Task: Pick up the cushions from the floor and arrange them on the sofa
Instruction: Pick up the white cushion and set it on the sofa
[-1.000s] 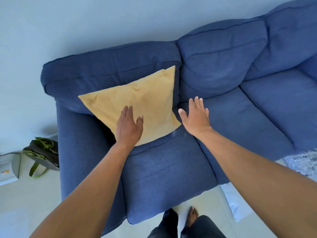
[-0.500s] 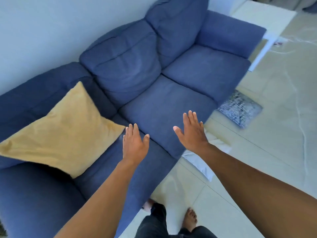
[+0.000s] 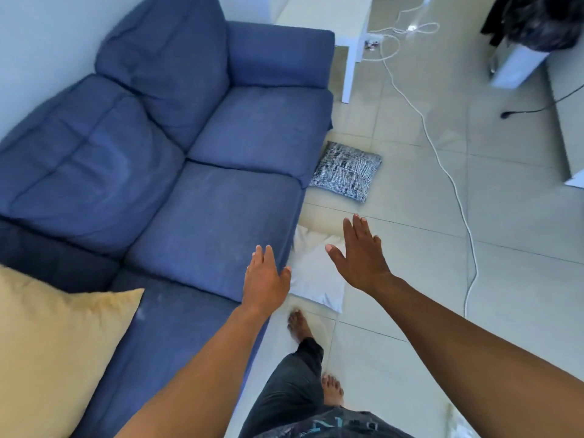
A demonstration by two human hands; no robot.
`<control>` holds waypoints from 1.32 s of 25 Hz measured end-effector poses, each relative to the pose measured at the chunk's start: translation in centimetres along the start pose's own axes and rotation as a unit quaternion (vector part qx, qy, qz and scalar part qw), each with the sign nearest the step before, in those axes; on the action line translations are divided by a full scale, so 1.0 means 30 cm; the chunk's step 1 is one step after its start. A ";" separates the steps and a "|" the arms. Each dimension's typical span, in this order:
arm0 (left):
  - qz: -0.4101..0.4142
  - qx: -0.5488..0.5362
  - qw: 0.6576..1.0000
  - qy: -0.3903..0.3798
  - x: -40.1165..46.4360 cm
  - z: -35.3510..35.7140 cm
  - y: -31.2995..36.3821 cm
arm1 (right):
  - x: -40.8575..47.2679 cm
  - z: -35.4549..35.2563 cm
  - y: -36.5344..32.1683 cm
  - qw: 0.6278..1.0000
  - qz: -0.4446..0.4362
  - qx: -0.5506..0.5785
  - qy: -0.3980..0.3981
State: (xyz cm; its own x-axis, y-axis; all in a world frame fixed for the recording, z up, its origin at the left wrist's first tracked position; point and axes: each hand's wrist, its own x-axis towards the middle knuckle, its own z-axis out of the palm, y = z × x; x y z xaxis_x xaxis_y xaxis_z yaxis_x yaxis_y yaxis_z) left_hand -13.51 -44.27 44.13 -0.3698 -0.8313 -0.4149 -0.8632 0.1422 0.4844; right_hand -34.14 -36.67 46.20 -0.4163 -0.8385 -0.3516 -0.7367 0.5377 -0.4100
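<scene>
Counting one yellow cushion (image 3: 60, 346) done on the sofa (image 3: 215, 222) at lower left; I still see the white cushion (image 3: 311, 273) and patterned cushion (image 3: 346, 172) on the floor mid-frame. My left hand (image 3: 264, 281) and right hand (image 3: 363, 257) hang spread and empty over the white one

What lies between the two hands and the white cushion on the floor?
Nothing visible. The white cushion lies on the tiles against the sofa front, and the left hand and right hand are open above it, holding nothing.
</scene>
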 end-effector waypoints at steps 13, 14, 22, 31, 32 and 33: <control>-0.062 -0.025 0.987 -0.148 0.569 0.171 0.045 | 0.455 0.210 0.179 0.985 0.144 0.072 -0.067; -0.071 -0.026 0.986 -0.151 0.611 0.196 0.039 | 0.494 0.241 0.199 0.983 0.147 0.079 -0.073; -0.144 -0.020 0.973 -0.180 1.024 0.606 -0.126 | 0.860 0.695 0.437 0.970 0.170 0.097 -0.142; -0.227 -0.012 0.962 -0.154 1.472 1.200 -0.416 | 1.208 1.266 0.813 0.959 0.208 0.099 -0.167; -0.239 -0.014 0.960 -0.149 1.506 1.255 -0.459 | 1.237 1.323 0.846 0.956 0.218 0.108 -0.167; -0.255 -0.023 0.956 -0.142 1.537 1.302 -0.500 | 1.264 1.373 0.875 0.952 0.231 0.121 -0.162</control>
State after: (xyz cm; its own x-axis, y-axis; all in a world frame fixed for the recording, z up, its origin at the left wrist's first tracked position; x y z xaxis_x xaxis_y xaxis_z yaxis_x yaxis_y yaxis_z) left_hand -31.03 -63.76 -12.35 0.0114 -0.6056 -0.7957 -0.9423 -0.2727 0.1941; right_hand -47.32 -50.71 -12.58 -0.4510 -0.4568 -0.7667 -0.3545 0.8801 -0.3158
